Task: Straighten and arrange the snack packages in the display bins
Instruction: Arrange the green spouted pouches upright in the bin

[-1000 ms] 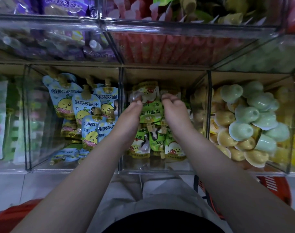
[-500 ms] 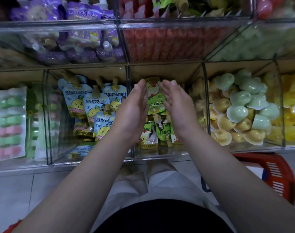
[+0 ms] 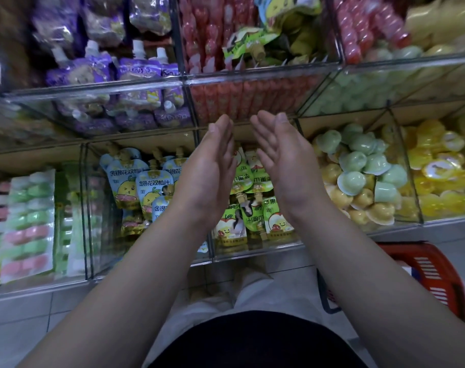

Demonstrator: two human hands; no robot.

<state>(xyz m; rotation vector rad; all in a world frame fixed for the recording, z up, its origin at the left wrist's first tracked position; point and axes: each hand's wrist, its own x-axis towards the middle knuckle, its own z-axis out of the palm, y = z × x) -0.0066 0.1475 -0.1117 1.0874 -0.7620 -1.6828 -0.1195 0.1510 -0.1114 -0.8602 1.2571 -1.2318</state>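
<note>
Filling the middle display bin, the green pouches lie roughly in rows; the left hand and right hand have lifted off them, fingers straight, together, holding nothing, so this bin seems done.

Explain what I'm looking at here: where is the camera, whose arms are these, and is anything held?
There is no machine. One camera, worn on a person's head, looks down at their bare arms before clear plastic display bins. The left hand and right hand are open, palms facing each other, holding nothing, over the middle bin of green-and-yellow spouted pouches. The bin to its left holds blue-and-yellow spouted pouches, the one to its right green and yellow jelly cups. A red plastic basket sits on the floor.
</note>
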